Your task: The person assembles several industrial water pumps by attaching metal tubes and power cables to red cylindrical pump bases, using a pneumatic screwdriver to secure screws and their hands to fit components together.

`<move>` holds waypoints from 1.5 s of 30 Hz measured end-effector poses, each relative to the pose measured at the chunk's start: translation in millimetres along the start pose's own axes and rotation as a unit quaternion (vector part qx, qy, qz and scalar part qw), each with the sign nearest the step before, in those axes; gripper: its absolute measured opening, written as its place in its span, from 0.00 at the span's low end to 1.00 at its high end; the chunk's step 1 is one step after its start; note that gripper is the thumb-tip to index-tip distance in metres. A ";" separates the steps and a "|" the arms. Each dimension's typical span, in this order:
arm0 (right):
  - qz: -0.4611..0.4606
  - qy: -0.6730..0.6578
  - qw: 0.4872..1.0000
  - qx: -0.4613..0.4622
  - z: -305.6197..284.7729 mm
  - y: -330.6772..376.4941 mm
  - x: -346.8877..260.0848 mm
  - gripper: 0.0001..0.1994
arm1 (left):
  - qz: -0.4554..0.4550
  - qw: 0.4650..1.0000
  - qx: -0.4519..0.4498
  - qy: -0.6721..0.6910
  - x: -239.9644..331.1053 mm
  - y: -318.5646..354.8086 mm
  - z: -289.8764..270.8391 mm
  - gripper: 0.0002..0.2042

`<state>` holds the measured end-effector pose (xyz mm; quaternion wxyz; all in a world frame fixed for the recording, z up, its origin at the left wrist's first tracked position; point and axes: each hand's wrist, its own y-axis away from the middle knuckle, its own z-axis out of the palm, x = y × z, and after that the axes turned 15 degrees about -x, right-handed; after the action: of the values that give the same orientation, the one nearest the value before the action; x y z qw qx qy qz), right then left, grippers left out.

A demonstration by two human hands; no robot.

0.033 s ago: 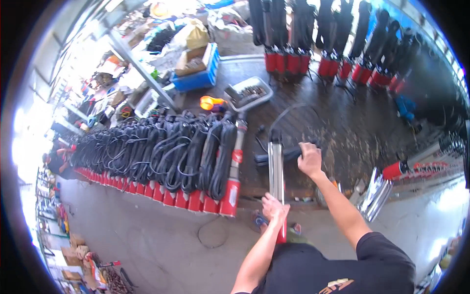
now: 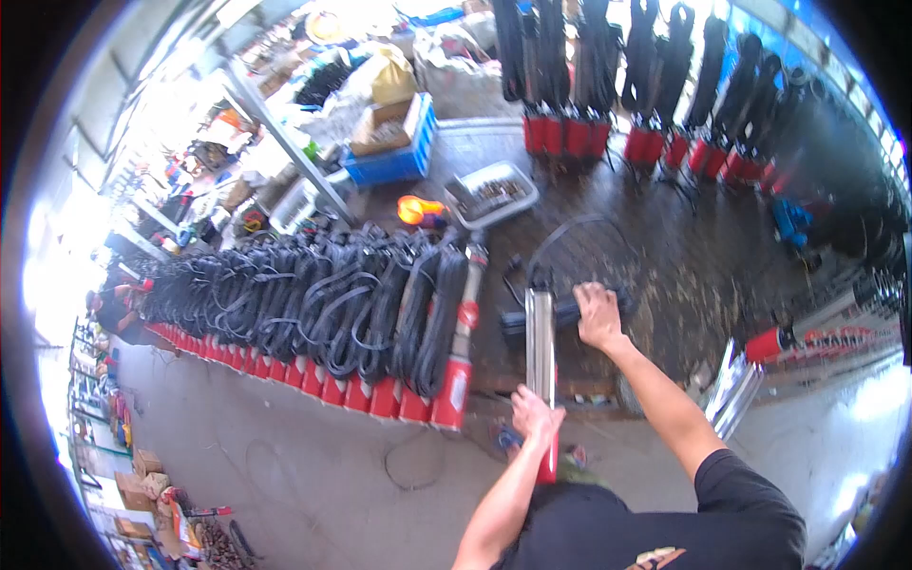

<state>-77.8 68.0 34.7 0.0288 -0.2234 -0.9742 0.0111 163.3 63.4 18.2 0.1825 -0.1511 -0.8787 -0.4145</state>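
Observation:
A shiny steel tube with a red end [image 2: 541, 342] lies lengthwise in front of me, its far end on the dark table and its red end toward my body. My left hand [image 2: 537, 414] is closed around its near part. From the tube's far end a black cable [image 2: 581, 220] loops out over the table. A bundled coil of black cable [image 2: 516, 321] lies crosswise beside and behind the tube. My right hand [image 2: 598, 316] is on the right part of this coil, fingers bent over it; the fingertips are somewhat blurred.
To the left stands a long row of red-ended tubes [image 2: 385, 397] with black cable coils [image 2: 332, 299]. More red-ended units [image 2: 565, 135] stand at the back. A white tray of small parts [image 2: 494, 195], an orange object [image 2: 414, 209], a blue crate [image 2: 391, 166] and steel tubes [image 2: 733, 394] lie around.
The view has shifted slightly, so the scene sits a little lower and further right. Both hands keep nearly the same places on the tube and the cable coil.

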 end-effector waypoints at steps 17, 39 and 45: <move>-0.105 -0.040 0.992 -0.058 -188.6 -22.5 82.9 0.17 | 0.016 0.994 0.065 -0.081 35.2 -105.6 -102.3 0.39; 0.041 -0.616 0.742 -0.262 -39.3 -67.2 -176.8 0.44 | 0.286 0.787 -0.024 0.546 -60.8 -27.2 -216.9 0.18; 0.039 -0.282 0.948 -0.141 3.7 -59.1 -184.0 0.39 | 0.276 0.887 0.139 0.343 -46.9 25.4 -167.2 0.11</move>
<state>61.6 -65.4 23.7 -0.2793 -0.2509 -0.9247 -0.0629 248.2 -57.5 113.0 0.5987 -0.2086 -0.7328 -0.2472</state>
